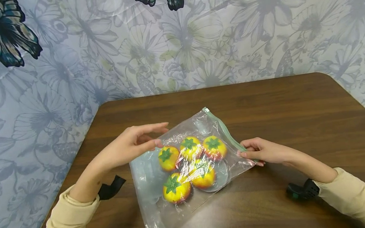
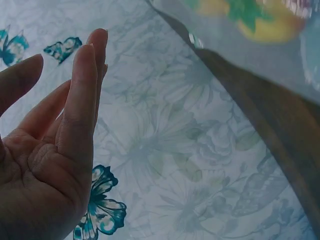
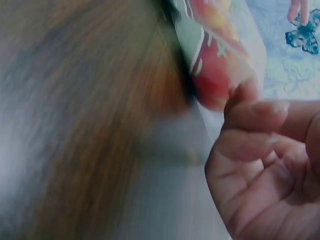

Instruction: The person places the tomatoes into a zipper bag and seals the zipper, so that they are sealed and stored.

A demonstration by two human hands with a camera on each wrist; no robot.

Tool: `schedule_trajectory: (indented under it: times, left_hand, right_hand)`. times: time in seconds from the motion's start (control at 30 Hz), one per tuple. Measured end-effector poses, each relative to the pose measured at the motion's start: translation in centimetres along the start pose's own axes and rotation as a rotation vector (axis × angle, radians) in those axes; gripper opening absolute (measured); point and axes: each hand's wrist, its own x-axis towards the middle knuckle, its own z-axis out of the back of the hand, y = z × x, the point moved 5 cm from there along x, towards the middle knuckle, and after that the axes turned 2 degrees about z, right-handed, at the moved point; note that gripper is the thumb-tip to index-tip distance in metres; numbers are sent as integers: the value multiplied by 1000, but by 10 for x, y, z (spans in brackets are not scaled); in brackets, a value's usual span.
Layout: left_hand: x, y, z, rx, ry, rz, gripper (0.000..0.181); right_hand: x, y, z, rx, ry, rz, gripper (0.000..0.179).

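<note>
A clear zip bag (image 1: pixel 149 197) with a green strip (image 1: pixel 222 126) along its upper right edge lies tilted on the table. Several yellow-red fruits with green star-shaped tops, such as this persimmon-like one (image 1: pixel 176 187), are inside. At the strip's lower end my right hand (image 1: pixel 263 150) pinches the bag's corner; the right wrist view shows this hand (image 3: pixel 265 160) with curled fingers beside the bag. My left hand (image 1: pixel 137 139) hovers by the bag's upper left edge, holding nothing. Its fingers (image 2: pixel 82 100) are extended in the left wrist view, apart from the bag.
The brown wooden table (image 1: pixel 292 116) has a rounded far corner on the right. Behind it hangs a floral cloth (image 1: pixel 185 42) with butterflies. A pale round shape (image 1: pixel 222 175) shows beneath the fruits. Dark bands (image 1: pixel 303 190) sit on both wrists.
</note>
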Motion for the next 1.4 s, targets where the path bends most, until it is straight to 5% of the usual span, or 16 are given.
schedule_trajectory:
  times: [0.33,0.67,0.97,1.13,1.4]
  left_hand:
    - [91,15,6,-149,81,64,47]
    - [151,45,-1,-153,122,145,51]
    - [179,74,-36,-196,197,258,59]
    - [185,79,-52,-181,265,261,59]
    - [190,87,-51,-232,161,266,48]
  right_hand:
    - [-9,-8,1,48,146,136,13]
    - [-9,-7,9,50,242,190,17]
    - [-8,-6,16,34,265,194,15]
    - [-9,-5,20,21,244,182,16]
    - [-12,-7,25,26,215,207,17]
